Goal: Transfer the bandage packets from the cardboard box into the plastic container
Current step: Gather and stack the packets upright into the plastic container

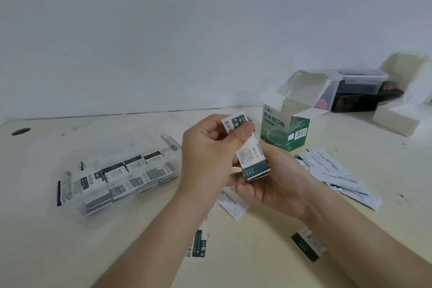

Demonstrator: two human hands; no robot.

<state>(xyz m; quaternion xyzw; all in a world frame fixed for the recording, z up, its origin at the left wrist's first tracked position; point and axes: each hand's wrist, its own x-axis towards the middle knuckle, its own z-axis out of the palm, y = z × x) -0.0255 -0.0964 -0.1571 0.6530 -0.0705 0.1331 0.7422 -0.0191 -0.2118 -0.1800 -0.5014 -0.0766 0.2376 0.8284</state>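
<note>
head view: my right hand (273, 182) grips packet stack (253, 162), long axis near upright, right of plastic container (102, 154). my left hand (205, 149), nearer container, pinches top packet (236, 121). container lies left of both hands; cardboard box (285, 130) farther right.

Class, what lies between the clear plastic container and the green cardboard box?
In the head view, the left hand and right hand, both gripping packets, lie between container and box.
</note>
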